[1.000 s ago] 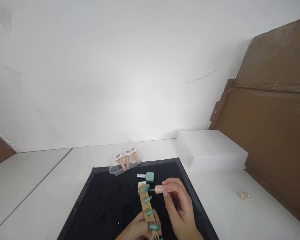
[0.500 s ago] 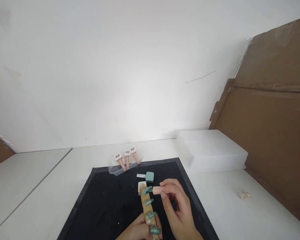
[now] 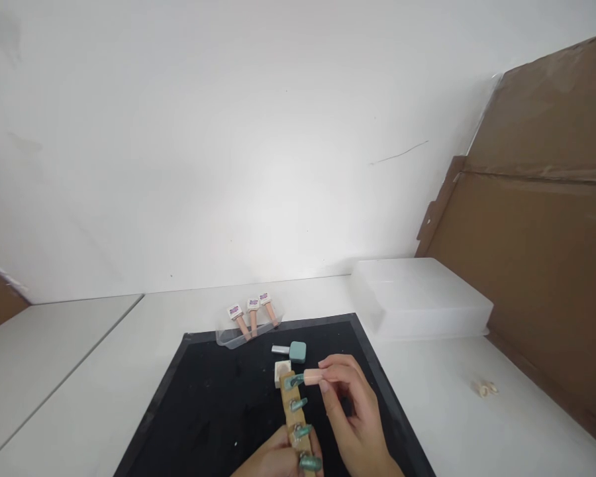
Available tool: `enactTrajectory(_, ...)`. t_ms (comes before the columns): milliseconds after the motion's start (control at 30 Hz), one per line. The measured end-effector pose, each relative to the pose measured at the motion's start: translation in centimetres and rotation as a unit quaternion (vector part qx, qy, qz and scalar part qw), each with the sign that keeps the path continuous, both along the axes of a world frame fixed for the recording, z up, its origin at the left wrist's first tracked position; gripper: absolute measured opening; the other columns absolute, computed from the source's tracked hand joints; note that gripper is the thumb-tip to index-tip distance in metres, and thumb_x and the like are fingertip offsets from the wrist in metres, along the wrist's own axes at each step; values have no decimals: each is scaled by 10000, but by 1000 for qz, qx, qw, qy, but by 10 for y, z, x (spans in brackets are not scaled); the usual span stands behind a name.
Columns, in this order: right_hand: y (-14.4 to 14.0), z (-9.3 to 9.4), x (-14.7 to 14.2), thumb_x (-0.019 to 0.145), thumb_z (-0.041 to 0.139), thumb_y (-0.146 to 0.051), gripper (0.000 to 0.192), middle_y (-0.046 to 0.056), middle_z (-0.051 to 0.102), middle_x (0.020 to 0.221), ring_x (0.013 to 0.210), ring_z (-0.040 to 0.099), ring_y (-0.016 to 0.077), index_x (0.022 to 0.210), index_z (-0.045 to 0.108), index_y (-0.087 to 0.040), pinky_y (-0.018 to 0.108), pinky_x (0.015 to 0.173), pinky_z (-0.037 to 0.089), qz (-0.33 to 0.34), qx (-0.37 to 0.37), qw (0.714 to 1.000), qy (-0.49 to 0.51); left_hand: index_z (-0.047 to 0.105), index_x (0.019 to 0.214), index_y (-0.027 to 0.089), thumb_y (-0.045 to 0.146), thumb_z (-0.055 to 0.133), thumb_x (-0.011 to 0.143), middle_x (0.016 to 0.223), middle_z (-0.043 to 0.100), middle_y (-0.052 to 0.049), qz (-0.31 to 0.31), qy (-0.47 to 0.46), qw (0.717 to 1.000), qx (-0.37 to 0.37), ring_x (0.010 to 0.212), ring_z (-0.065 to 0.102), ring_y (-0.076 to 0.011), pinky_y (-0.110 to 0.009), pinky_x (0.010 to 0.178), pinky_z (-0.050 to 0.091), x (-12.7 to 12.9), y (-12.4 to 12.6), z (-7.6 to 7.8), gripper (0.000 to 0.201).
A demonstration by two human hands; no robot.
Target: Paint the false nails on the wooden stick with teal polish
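My left hand (image 3: 273, 457) is closed around the lower end of a tan strip (image 3: 289, 397), which slants up and away over the black mat. Several shiny green false nails (image 3: 298, 404) are fixed along the strip. Between the thumb and fingers of my right hand (image 3: 355, 414) is the pink handle of a nail polish brush (image 3: 313, 376). Its tip end meets the farthest green nail (image 3: 293, 381); the bristles are too small to make out. Just beyond the strip's far end stands a small white polish bottle (image 3: 281, 371), partly covered by the strip.
A green polish bottle (image 3: 297, 352) with a silver cap lies behind the white one. Three pink-handled bottles (image 3: 253, 315) rest in a clear tray (image 3: 228, 339) at the mat's (image 3: 203, 391) back edge. At right are a translucent box (image 3: 422, 298), small cream-coloured rings (image 3: 485, 388) and a cardboard wall (image 3: 541, 232).
The strip with the green nails has shifted slightly downward and right. My right hand and the brush have barely moved, and the brush remains at the farthest nail.
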State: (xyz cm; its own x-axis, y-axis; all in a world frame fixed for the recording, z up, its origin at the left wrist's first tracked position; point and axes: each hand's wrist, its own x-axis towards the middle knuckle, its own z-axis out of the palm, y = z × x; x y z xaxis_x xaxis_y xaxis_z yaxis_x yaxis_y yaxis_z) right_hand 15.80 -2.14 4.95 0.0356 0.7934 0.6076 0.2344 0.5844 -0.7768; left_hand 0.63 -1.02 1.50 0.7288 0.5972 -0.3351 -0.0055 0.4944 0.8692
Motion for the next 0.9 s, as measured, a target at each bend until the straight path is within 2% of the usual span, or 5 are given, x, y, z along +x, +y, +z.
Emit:
enactTrajectory(167,1,2,0,865,415,-149,111,71,528,884,717,569,177,858,509,-207,258,531,440,-5,0,1000,-1,594,605,136,129,534,520,525,527,26,0,-5,1000,9,483,419,-86,-208,479,285,2,2,-15,105)
enactTrajectory(300,1,1,0,865,408,-141,111,69,516,886,758,565,182,848,496,-207,258,547,442,7,-2,1000,3,586,556,141,106,486,440,500,521,28,40,10,999,20,465,401,-87,-210,479,277,5,0,-20,157)
enactTrajectory(400,2,1,0,864,403,-135,117,69,511,877,754,558,179,833,491,-204,252,538,436,11,-7,1000,4,582,541,146,106,452,413,480,517,31,51,22,998,21,453,390,-89,-213,483,270,7,-3,-14,187)
enactTrajectory(633,3,2,0,839,419,-112,122,63,518,856,706,544,170,800,494,-201,251,525,427,7,-10,1000,2,597,572,132,110,451,474,523,516,12,75,22,997,2,500,402,-94,-217,484,243,6,-11,7,177)
enactTrajectory(900,4,2,0,844,394,-106,139,51,492,848,687,521,160,789,473,-206,244,521,401,14,-10,1000,1,585,568,138,119,470,503,524,514,18,104,56,993,-14,503,389,-91,-215,494,227,8,-14,16,134)
